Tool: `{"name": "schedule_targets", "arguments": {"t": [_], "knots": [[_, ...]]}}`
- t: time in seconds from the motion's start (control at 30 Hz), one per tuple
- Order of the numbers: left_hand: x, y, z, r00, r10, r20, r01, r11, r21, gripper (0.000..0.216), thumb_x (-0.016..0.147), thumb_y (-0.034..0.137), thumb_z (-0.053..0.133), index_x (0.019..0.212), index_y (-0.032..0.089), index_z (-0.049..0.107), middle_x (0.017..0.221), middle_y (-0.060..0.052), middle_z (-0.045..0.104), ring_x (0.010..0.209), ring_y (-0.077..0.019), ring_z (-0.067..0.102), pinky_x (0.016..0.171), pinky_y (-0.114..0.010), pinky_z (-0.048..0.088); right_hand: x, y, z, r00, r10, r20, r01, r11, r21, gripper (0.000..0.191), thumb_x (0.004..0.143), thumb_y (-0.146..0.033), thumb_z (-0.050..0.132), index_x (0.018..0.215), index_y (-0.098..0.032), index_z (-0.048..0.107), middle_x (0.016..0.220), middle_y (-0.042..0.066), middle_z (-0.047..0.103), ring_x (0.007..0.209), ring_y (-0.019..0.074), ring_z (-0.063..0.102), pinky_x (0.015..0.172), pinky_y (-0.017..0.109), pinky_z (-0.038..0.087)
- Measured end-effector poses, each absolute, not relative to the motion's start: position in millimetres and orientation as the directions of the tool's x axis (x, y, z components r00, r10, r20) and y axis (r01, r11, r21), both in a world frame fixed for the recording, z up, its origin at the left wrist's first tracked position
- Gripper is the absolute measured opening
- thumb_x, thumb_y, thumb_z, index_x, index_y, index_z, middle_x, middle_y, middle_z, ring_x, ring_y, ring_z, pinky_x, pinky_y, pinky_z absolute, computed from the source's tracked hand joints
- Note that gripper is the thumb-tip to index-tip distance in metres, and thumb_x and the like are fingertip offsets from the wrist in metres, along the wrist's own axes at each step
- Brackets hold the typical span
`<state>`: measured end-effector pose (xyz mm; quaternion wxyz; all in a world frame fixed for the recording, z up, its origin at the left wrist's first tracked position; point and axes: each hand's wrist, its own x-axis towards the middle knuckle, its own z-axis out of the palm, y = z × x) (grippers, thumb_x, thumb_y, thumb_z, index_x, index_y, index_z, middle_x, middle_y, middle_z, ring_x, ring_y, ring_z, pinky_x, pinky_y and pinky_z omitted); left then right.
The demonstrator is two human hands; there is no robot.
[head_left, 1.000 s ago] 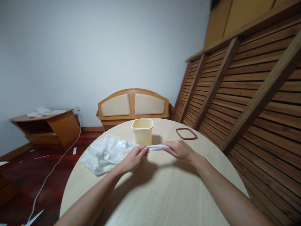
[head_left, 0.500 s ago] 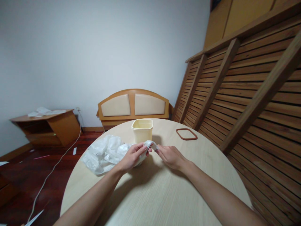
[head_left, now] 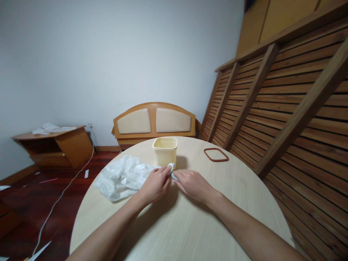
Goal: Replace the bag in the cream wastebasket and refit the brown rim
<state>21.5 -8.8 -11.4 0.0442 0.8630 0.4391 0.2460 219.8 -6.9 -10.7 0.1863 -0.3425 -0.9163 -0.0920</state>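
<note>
On a round pale wooden table lies a crumpled clear plastic bag. My left hand and my right hand meet at the bag's right end, both pinched on a twisted, looped bit of the plastic. Just behind my fingers stands an open cream plastic container. A reddish-brown rectangular seal ring lies flat on the table to the right of the container.
A slatted wooden bed frame leans along the right side. A padded headboard stands against the white wall behind the table. At the left is a low wooden shelf, with a white cable on the dark red floor.
The plastic end was stretched straight between my hands. My right hand moved left toward my left hand, and the strip is now folded into a small loop between them.
</note>
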Motion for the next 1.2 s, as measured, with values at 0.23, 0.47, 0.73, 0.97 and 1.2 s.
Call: {"name": "schedule_targets", "arguments": {"t": [0.23,0.47,0.73,0.97,1.2], "knots": [[21.8,-6.9,-10.0,0.448,0.811,0.375,0.736,-0.573,0.361,0.029,0.104,0.029,0.034,0.095,0.019,0.059,0.094,-0.007,0.065,0.088,-0.0205,0.061,0.081,-0.029,0.043,234.1,0.5,-7.7,-0.759,0.442,0.478,0.52,0.854,0.036,0.016,0.101,-0.022,0.051,0.11,-0.018,0.062,0.102,0.009,0.072,0.091,0.0206,0.068,0.078,0.034,0.052],[25.7,-5.9,-9.5,0.503,0.761,0.411,0.51,-0.645,0.569,0.033,0.103,0.031,0.038,0.082,0.017,0.06,0.088,-0.005,0.062,0.084,-0.0175,0.057,0.079,-0.027,0.042,234.7,2.5,-13.3,-0.788,0.396,0.471,0.425,0.904,-0.05,0.017,0.102,-0.02,0.05,0.103,-0.018,0.067,0.099,0.006,0.075,0.089,0.0165,0.069,0.081,0.03,0.053],[21.2,-4.0,-10.3,0.415,0.799,0.435,0.551,-0.601,0.579,0.024,0.093,0.024,0.054,0.078,0.017,0.07,0.081,-0.004,0.059,0.078,-0.0168,0.057,0.073,-0.026,0.041,236.4,0.9,-10.9,-0.779,0.269,0.566,0.369,0.927,0.067,0.023,0.101,-0.018,0.047,0.11,-0.019,0.069,0.111,0.008,0.074,0.1,0.0184,0.069,0.084,0.034,0.056],[23.4,-5.9,-11.6,0.394,0.815,0.424,0.578,-0.579,0.576,0.022,0.09,0.023,0.055,0.081,0.017,0.074,0.081,-0.005,0.06,0.079,-0.0178,0.059,0.074,-0.027,0.043,238.3,-0.5,-8.2,-0.75,0.276,0.601,0.336,0.942,-0.013,0.022,0.1,-0.016,0.05,0.107,-0.021,0.07,0.113,0.007,0.074,0.1,0.0165,0.069,0.085,0.032,0.057],[28.1,-7.2,-10.3,0.418,0.8,0.431,0.502,-0.599,0.624,0.027,0.089,0.018,0.046,0.082,0.017,0.072,0.09,-0.006,0.066,0.089,-0.0193,0.06,0.083,-0.028,0.045,238.0,1.7,-12.8,-0.767,0.256,0.588,0.396,0.91,0.12,0.022,0.103,-0.021,0.048,0.108,-0.02,0.069,0.12,0.006,0.073,0.104,0.0199,0.07,0.083,0.034,0.057]]}}
